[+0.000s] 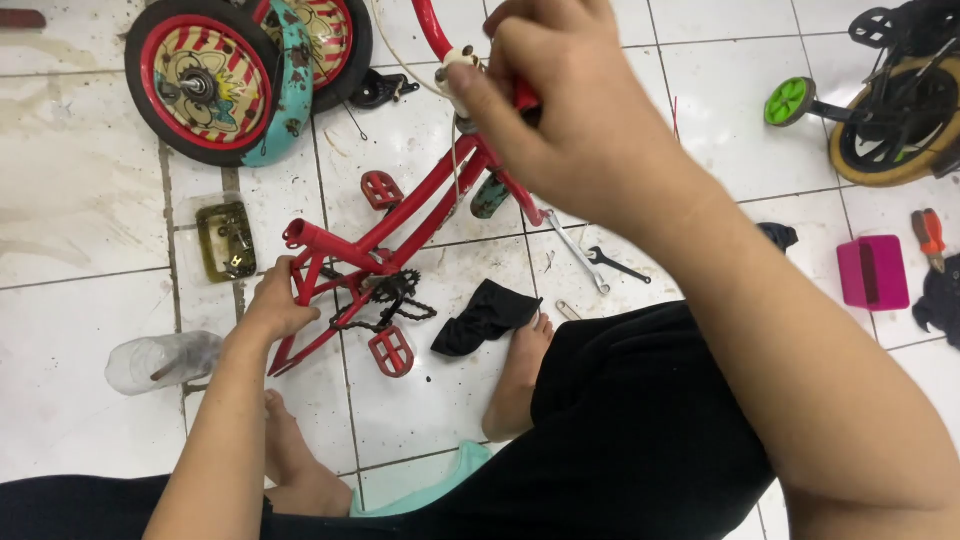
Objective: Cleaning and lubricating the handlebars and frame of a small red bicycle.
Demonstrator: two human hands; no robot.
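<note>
At far centre, my right hand hid the small red metal bicycle frame top it clamped; my left hand gripped the rear stays, a black cloth near.

Glossy red metal frame; glazed tiles

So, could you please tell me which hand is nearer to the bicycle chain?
The left. The left hand grips the rear of the red frame, just left of the bicycle chain. The right hand is well above it, at the frame's front end.
</note>
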